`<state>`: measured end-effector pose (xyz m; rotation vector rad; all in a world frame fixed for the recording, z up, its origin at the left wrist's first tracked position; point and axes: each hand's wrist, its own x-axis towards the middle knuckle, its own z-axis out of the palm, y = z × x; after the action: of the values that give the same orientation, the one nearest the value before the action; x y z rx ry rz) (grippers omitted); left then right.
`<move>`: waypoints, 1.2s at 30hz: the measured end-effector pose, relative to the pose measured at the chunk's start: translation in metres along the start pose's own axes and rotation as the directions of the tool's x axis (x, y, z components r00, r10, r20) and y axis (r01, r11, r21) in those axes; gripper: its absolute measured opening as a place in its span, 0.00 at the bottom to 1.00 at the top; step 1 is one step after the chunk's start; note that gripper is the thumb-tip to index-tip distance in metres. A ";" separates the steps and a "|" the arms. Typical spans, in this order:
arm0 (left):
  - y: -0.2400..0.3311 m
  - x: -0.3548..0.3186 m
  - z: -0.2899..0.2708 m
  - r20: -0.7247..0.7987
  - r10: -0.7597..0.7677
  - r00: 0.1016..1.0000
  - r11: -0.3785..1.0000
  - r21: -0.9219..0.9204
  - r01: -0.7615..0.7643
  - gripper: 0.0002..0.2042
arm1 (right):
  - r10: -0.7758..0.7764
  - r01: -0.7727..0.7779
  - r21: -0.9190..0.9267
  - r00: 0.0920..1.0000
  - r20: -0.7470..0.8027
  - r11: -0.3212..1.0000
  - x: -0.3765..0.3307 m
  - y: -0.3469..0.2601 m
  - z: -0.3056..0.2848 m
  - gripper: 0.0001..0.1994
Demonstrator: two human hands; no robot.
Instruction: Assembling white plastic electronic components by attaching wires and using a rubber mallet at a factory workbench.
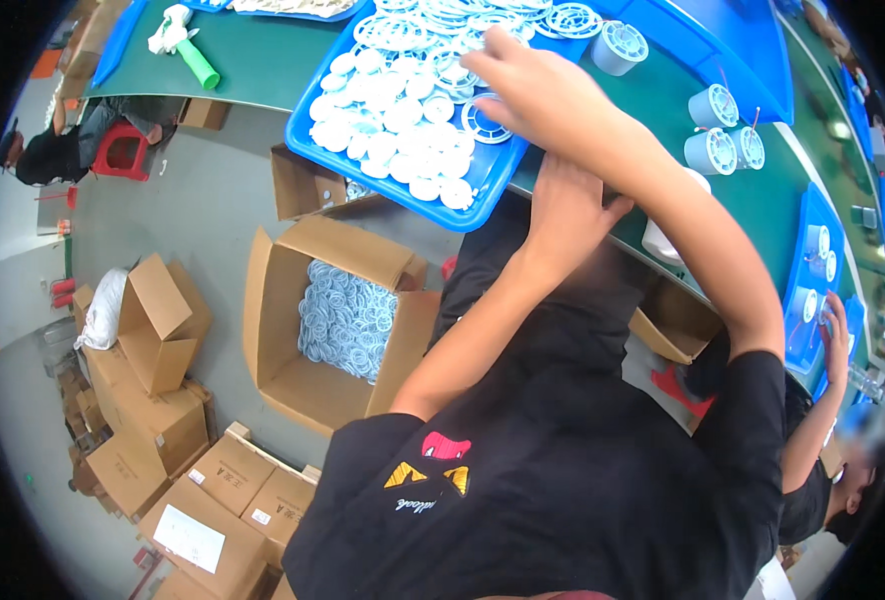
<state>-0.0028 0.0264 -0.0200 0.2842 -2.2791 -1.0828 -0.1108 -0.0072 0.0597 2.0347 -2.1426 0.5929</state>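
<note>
My right hand (538,85) reaches over a blue tray (308,150) on the table. Its thumb and fingers are apart, beside a light-blue spoked ring (485,120), and I see nothing held between them. White round discs (393,125) fill the tray's near part, and more spoked rings (403,32) are heaped behind them. My left hand (568,210) is at the tray's near right corner, under my right forearm. Its thumb sticks out to the right; the forearm hides its other fingers and anything in them.
Light-blue cylindrical cups (620,48) stand on the green table (263,62) to the right. A green-handled tool (198,65) lies at the far left. Below, an open carton (288,385) holds many rings; stacked cartons (233,475) stand lower left. A co-worker's hand (836,340) is at the right.
</note>
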 end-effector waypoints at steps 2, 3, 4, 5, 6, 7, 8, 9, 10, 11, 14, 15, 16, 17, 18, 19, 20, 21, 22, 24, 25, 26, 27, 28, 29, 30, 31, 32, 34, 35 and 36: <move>0.006 0.005 0.001 -0.006 0.029 1.000 0.999 -0.033 -0.030 0.40 | 0.033 -0.025 -0.062 0.992 0.125 0.998 0.021 0.019 0.032 0.15; 0.009 0.006 0.001 -0.012 0.008 1.000 1.000 -0.026 -0.008 0.40 | -0.020 0.029 -0.098 0.996 0.084 0.995 0.028 0.018 0.029 0.14; 0.012 0.008 0.002 -0.016 -0.011 1.000 1.000 -0.025 0.011 0.40 | -0.071 0.077 -0.140 0.996 0.048 0.987 0.030 0.019 0.024 0.13; 0.015 0.010 0.004 -0.006 0.005 1.000 0.999 -0.048 -0.006 0.40 | -0.023 0.028 -0.101 0.999 0.048 0.994 0.026 0.023 0.015 0.11; 0.016 0.010 0.003 -0.004 -0.026 1.000 0.999 -0.047 0.026 0.39 | -0.016 0.017 -0.097 1.000 0.015 0.995 0.024 0.023 0.001 0.11; 0.006 0.004 -0.008 -0.011 -0.088 0.996 0.996 -0.003 0.088 0.38 | -0.033 0.031 -0.047 0.999 -0.027 0.998 0.028 0.018 0.001 0.11; -0.006 -0.004 -0.017 -0.046 -0.079 0.996 0.994 0.073 0.082 0.36 | -0.138 0.144 0.023 0.976 -0.170 0.989 0.030 0.024 0.004 0.08; -0.010 -0.008 -0.028 -0.059 -0.098 0.993 0.992 0.076 0.103 0.36 | -0.056 0.077 0.127 0.986 -0.159 0.989 0.027 0.017 -0.020 0.09; 0.012 0.006 -0.011 -0.046 -0.039 0.998 0.999 0.001 0.039 0.35 | 0.006 -0.006 0.000 0.977 -0.213 1.000 -0.010 0.037 -0.071 0.14; 0.016 0.010 -0.005 -0.036 -0.027 0.999 1.000 0.000 0.027 0.35 | 0.131 -0.127 0.037 0.977 -0.169 0.991 -0.038 0.047 -0.093 0.15; 0.019 0.012 -0.004 -0.020 -0.021 1.000 0.999 0.027 0.021 0.35 | 0.294 -0.300 0.038 0.950 0.105 0.953 -0.100 0.089 -0.105 0.16; 0.018 0.011 -0.005 -0.013 -0.032 0.999 0.999 0.037 0.033 0.35 | 0.345 -0.353 -0.010 0.909 0.235 0.936 -0.105 0.084 -0.103 0.17; 0.017 0.011 -0.005 -0.008 -0.031 0.999 0.999 0.040 0.031 0.35 | 0.401 -0.405 -0.053 0.866 0.299 0.913 -0.105 0.084 -0.094 0.17; 0.016 0.012 -0.006 -0.007 -0.047 0.999 0.998 0.035 0.047 0.36 | 0.456 -0.452 -0.100 0.815 0.359 0.886 -0.105 0.084 -0.084 0.17; 0.016 0.013 -0.007 -0.006 -0.063 0.998 0.998 0.030 0.064 0.37 | 0.479 -0.460 -0.139 0.812 0.335 0.877 -0.104 0.083 -0.077 0.20; 0.017 0.013 -0.008 -0.002 -0.061 0.998 0.998 0.032 0.061 0.37 | 0.481 -0.463 -0.137 0.812 0.332 0.876 -0.105 0.081 -0.077 0.20; 0.018 0.012 -0.009 0.016 -0.064 0.998 0.997 0.038 0.063 0.38 | 0.507 -0.503 -0.088 0.821 0.264 0.860 -0.108 0.077 -0.078 0.21; 0.019 0.011 -0.011 0.030 -0.076 0.997 0.996 0.052 0.074 0.39 | 0.526 -0.532 -0.029 0.826 0.201 0.846 -0.110 0.072 -0.078 0.23; 0.020 0.011 -0.013 0.029 -0.082 0.996 0.995 0.062 0.080 0.39 | 0.451 -0.450 -0.047 0.875 0.174 0.892 -0.119 0.075 -0.075 0.25; 0.021 0.013 -0.013 0.034 -0.085 0.996 0.996 0.008 0.085 0.40 | 0.401 -0.397 -0.066 0.891 0.214 0.916 -0.133 0.067 -0.075 0.26; 0.022 0.014 -0.013 0.037 -0.080 0.996 0.997 0.009 0.080 0.40 | 0.409 -0.392 -0.124 0.894 0.181 0.912 -0.136 0.066 -0.069 0.25; 0.024 0.014 -0.013 0.034 -0.062 0.998 0.998 0.007 0.062 0.41 | 0.413 -0.396 -0.124 0.894 0.175 0.910 -0.136 0.068 -0.070 0.25; 0.024 0.013 -0.013 0.032 -0.049 0.998 0.999 0.009 0.049 0.42 | 0.419 -0.406 -0.105 0.890 0.180 0.908 -0.134 0.069 -0.069 0.25; 0.024 0.012 -0.012 0.038 -0.049 0.998 0.999 0.016 0.048 0.42 | 0.425 -0.416 -0.086 0.886 0.185 0.905 -0.133 0.069 -0.068 0.24; 0.022 0.013 -0.011 0.049 -0.061 0.997 0.997 0.042 0.059 0.42 | 0.427 -0.420 -0.079 0.886 0.182 0.904 -0.132 0.068 -0.067 0.24; 0.021 0.013 -0.011 0.057 -0.072 0.996 0.995 0.069 0.068 0.42 | 0.406 -0.402 -0.058 0.900 0.157 0.914 -0.131 0.066 -0.067 0.24; 0.020 0.012 -0.012 0.059 -0.071 0.996 0.995 0.076 0.066 0.42 | 0.384 -0.382 -0.038 0.914 0.131 0.923 -0.129 0.064 -0.067 0.24; 0.018 0.011 -0.014 0.044 -0.071 0.997 0.997 0.033 0.069 0.43 | 0.374 -0.372 -0.035 0.920 0.120 0.927 -0.126 0.063 -0.066 0.26; 0.018 0.011 -0.013 0.031 -0.064 0.997 0.998 -0.015 0.065 0.43 | 0.398 -0.393 -0.064 0.907 0.135 0.917 -0.122 0.062 -0.060 0.24; 0.018 0.011 -0.014 0.039 -0.062 0.997 0.997 -0.052 0.064 0.43 | 0.419 -0.409 -0.093 0.895 0.155 0.908 -0.121 0.063 -0.056 0.22; 0.019 0.011 -0.016 0.045 -0.059 0.997 0.994 -0.089 0.063 0.42 | 0.418 -0.409 -0.093 0.896 0.150 0.908 -0.119 0.068 -0.051 0.22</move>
<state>-0.0011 0.0241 0.0065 0.2985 -2.2637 -1.2299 -0.1768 0.1237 0.0509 1.6520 -2.6865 0.4044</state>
